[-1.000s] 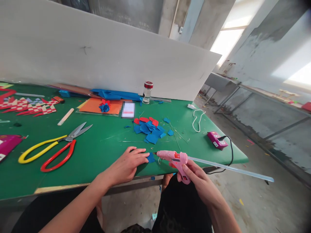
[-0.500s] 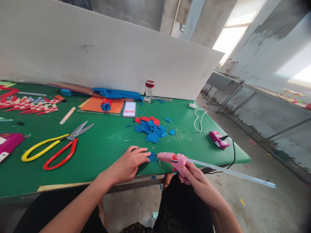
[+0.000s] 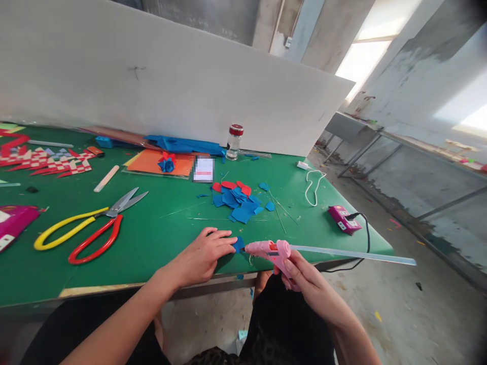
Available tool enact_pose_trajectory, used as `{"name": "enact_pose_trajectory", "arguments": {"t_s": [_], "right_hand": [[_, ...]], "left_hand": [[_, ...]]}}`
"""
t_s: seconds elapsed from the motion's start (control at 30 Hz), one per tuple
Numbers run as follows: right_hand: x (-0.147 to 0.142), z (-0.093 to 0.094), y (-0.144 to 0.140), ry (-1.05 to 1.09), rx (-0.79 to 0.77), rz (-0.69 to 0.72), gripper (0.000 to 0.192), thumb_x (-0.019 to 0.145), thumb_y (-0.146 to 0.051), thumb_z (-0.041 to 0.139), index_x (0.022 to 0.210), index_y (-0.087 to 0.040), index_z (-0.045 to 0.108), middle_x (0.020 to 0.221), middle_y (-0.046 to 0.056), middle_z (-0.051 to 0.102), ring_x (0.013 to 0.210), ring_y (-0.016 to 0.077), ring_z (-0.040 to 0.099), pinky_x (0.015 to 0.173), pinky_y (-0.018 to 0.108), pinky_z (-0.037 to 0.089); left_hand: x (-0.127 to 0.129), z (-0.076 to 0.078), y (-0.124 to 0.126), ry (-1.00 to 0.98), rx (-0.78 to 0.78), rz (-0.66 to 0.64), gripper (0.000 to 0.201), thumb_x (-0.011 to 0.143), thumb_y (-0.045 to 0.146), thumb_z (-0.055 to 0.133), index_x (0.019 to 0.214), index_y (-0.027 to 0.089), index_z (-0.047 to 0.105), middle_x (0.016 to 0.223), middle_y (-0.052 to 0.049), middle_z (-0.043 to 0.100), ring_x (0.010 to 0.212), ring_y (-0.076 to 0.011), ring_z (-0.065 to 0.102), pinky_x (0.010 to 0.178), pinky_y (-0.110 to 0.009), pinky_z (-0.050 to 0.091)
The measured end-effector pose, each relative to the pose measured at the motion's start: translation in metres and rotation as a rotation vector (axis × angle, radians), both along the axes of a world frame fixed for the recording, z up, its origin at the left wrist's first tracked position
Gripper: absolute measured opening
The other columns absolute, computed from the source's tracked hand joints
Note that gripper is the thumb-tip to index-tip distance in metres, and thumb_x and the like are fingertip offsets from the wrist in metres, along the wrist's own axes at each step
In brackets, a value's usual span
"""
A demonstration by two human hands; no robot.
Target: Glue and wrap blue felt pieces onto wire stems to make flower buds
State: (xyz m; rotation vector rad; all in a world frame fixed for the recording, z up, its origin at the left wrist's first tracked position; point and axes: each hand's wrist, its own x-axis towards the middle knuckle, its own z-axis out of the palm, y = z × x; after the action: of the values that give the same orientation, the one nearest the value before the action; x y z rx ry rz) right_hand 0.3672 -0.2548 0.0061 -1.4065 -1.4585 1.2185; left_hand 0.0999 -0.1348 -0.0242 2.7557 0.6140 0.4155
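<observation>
Here, at the near edge of a green worktop (image 3: 152, 238), toward its right corner, a person works with two bare hands. The left hand (image 3: 201, 256) lies flat, fingers spread, pressing down a small blue piece (image 3: 238, 244) of what looks like felt or paper. The right hand (image 3: 304, 279) is wrapped around the grip of a pink glue gun (image 3: 271, 250), whose nozzle points left and touches or nearly touches the blue piece. A long clear glue stick (image 3: 350, 254) juts from the back of the gun, out past the worktop's right edge.

The blue piece looks thin, light and limp, likely to shift or curl unless pinned flat near its edge, away from the nozzle. The gun seems light and rigid; its handle is the place to hold, since the tip is probably hot. The stick looks slender and could bend or snag.

Farther in, toward the middle, lies a pile of blue and red scraps (image 3: 236, 198). Scissors (image 3: 87, 228) with red and yellow handles lie to the left. A small jar (image 3: 234, 142) stands near the far edge, by a white board (image 3: 171, 86).
</observation>
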Motion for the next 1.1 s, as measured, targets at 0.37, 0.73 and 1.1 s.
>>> {"name": "enact_pose_trajectory", "arguments": {"t_s": [0.37, 0.73, 1.1], "right_hand": [[-0.002, 0.001, 0.001, -0.012, -0.009, 0.001, 0.044, 0.1, -0.052, 0.037, 0.127, -0.02, 0.05, 0.084, 0.002, 0.054, 0.066, 0.0126, 0.043, 0.06, 0.025, 0.039], [0.006, 0.011, 0.01, -0.35, 0.02, -0.032, 0.04, 0.093, -0.05, 0.051, 0.116, -0.018, 0.062, 0.083, 0.003, 0.061, 0.069, 0.0159, 0.052, 0.064, 0.027, 0.045], [0.013, 0.038, 0.028, -0.456, 0.09, 0.132, 0.034, 0.095, -0.04, 0.05, 0.12, -0.023, 0.063, 0.103, 0.004, 0.071, 0.091, 0.0237, 0.065, 0.086, 0.036, 0.052]], "left_hand": [[0.001, 0.004, -0.001, 0.045, 0.016, 0.002, 0.055, 0.076, 0.0, 0.043, 0.122, 0.025, 0.059, 0.142, -0.002, 0.056, 0.136, -0.0268, 0.044, 0.108, -0.049, 0.029], [0.0, 0.002, -0.002, 0.018, 0.006, 0.004, 0.054, 0.077, 0.0, 0.043, 0.121, 0.025, 0.06, 0.142, -0.002, 0.056, 0.136, -0.0248, 0.044, 0.109, -0.048, 0.03], [-0.001, -0.001, -0.001, -0.006, 0.014, -0.003, 0.054, 0.075, -0.001, 0.044, 0.12, 0.025, 0.059, 0.14, -0.002, 0.057, 0.136, -0.0251, 0.044, 0.108, -0.048, 0.031]]}}
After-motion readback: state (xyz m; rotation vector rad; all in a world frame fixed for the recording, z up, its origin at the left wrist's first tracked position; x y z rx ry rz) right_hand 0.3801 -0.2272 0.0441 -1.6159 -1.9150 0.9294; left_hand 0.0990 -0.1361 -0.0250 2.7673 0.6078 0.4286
